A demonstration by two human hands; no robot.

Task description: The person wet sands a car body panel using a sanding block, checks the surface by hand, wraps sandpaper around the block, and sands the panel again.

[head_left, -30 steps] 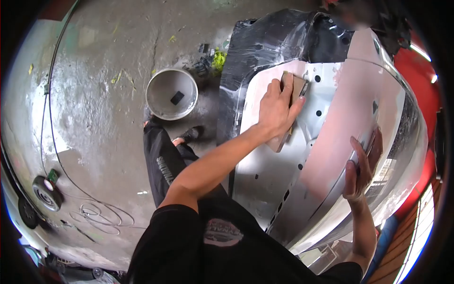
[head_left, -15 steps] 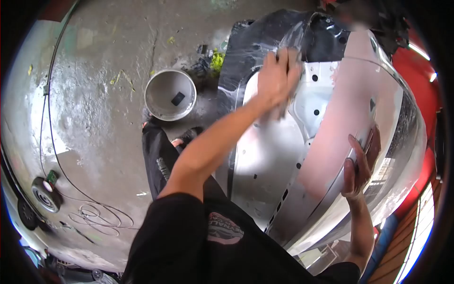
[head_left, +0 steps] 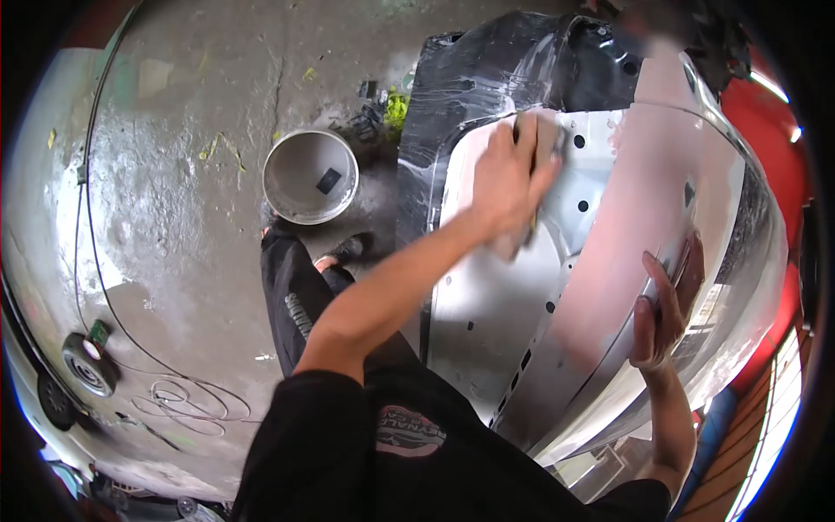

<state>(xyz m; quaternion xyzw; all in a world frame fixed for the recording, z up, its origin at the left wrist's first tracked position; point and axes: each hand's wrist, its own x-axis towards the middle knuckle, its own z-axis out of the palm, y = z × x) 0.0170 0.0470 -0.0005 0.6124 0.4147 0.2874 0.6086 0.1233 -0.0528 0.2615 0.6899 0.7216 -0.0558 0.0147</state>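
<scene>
My left hand (head_left: 509, 178) is closed around a flat grey sanding pad (head_left: 515, 244), pressed against the white, hole-punched car body panel (head_left: 487, 296). Fingers cover most of the pad, and its edges are smeared by motion. Beside it runs a pinkish-grey, dull-coated strip (head_left: 622, 217) of the bodywork. On the strip's outer edge lies my right hand (head_left: 668, 304), fingers stretched out along the curve and holding nothing. Streaked with whitish residue, a black section (head_left: 465, 91) of the car borders the white panel at the top.
A round bucket (head_left: 311, 177) with a small dark piece inside stands on the wet floor by my feet. Yellow-green scraps (head_left: 396, 109) lie between bucket and car. A cable (head_left: 187, 404) coils at lower left near a small wheel (head_left: 89, 365).
My left hand has moved slightly down and to the right across the white panel with the pad. The right hand stays on the edge.
</scene>
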